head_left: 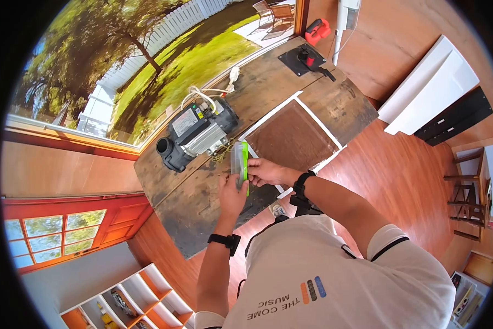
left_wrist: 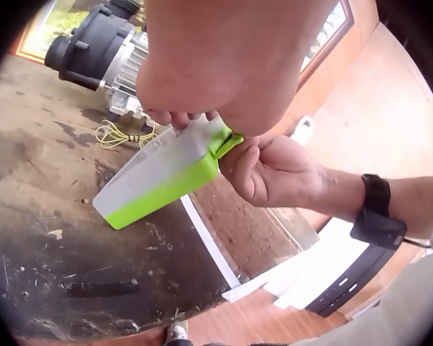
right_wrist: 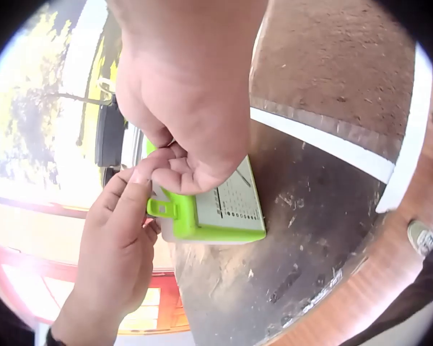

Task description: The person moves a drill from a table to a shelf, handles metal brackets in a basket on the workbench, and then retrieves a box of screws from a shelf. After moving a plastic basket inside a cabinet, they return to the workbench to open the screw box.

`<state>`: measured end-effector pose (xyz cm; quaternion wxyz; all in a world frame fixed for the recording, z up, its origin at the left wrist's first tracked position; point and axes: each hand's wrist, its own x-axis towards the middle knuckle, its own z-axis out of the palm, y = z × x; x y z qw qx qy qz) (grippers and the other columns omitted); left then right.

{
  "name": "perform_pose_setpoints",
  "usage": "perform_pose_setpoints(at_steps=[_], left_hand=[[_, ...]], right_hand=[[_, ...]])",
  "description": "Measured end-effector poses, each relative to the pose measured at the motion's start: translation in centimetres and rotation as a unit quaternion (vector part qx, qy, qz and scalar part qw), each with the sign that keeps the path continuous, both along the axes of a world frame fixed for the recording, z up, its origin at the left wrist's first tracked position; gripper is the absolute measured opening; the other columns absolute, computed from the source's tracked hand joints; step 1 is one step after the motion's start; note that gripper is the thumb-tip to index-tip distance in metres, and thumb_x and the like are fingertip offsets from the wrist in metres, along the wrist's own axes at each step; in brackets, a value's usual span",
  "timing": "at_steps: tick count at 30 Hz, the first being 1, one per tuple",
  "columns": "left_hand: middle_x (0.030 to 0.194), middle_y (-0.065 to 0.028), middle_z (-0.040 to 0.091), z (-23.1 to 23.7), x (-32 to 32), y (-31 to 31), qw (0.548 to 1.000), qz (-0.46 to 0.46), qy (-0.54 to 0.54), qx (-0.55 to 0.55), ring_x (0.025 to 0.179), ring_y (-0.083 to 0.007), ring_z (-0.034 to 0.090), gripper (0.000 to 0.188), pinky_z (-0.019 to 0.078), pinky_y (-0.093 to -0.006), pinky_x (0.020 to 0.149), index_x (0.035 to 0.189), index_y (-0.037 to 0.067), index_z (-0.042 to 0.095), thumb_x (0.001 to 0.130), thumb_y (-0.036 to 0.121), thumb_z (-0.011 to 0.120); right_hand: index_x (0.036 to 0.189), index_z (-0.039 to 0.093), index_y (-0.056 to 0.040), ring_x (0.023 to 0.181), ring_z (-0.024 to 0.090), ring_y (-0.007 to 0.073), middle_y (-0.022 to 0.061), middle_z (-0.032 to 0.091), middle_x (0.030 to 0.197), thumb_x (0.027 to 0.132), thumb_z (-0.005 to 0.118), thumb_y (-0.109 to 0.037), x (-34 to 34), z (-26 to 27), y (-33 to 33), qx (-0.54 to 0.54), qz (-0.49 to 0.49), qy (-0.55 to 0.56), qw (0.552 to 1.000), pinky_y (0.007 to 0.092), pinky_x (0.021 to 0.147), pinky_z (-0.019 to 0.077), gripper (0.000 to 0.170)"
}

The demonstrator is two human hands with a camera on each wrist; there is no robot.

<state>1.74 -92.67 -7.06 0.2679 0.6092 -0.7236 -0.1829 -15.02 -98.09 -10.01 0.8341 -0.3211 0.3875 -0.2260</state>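
Held over the workbench is a clear plastic case [head_left: 237, 159] with a bright green lid [left_wrist: 166, 192]. My left hand [head_left: 232, 196] grips the case's clear body at one end. On the lid side, my right hand [head_left: 269, 172] has its fingers curled against the same end and pinches the case by its edge. A green latch [left_wrist: 231, 146] stands out from that end, between the two hands. In the right wrist view a printed label [right_wrist: 238, 198] covers the lid's face. What lies inside the case is hidden.
A grey and black pump [head_left: 200, 131] with coiled cables stands beyond the case, yellow-green wire [left_wrist: 119, 135] beside it. To the right lies a white-edged brown panel [head_left: 293, 134] on the wooden workbench [head_left: 186, 219]. A black plate [head_left: 301, 59] with a red-topped part sits at the far end.
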Motion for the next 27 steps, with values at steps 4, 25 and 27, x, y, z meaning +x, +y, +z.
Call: perform_pose_setpoints(at_steps=[4,25,27], left_hand=[[0.102,-0.0183,0.049,-0.2,0.1,-0.4,1.000,-0.009,-0.012,0.024,0.094,-0.0357,0.050,0.030,0.0412,-0.0398,0.082,0.097,0.002,0.053,0.074,0.016,0.067],[0.101,-0.0114,0.050,-4.3,-1.2,3.1,0.978,-0.102,-0.175,0.044,0.096,-0.0327,0.050,0.023,0.0439,-0.0414,0.080,0.092,0.005,0.056,0.072,0.015,0.065],[0.100,-0.0118,0.052,-3.9,-1.2,4.0,0.976,-0.096,-0.193,0.043,0.095,-0.0322,0.052,0.023,0.0449,-0.0414,0.078,0.093,0.004,0.056,0.074,0.014,0.064]], right_hand=[[0.082,0.047,-0.0107,0.056,0.052,0.0105,-0.0012,0.049,0.068,0.091,0.046,-0.019,-0.3,1.1,0.1,-0.022,0.018,0.009,1.000,0.0241,0.049,0.0436,0.012],[0.073,0.048,-0.0083,0.056,0.049,0.0083,-0.0003,0.049,0.062,0.091,0.052,-0.022,-10.2,3.9,6.6,-0.093,-0.063,0.139,0.984,0.0219,0.050,0.0394,0.024],[0.074,0.050,-0.0075,0.057,0.051,0.0082,0.0001,0.050,0.064,0.091,0.052,-0.020,-10.7,4.4,7.9,-0.101,-0.027,0.179,0.978,0.0219,0.052,0.0414,0.021]])
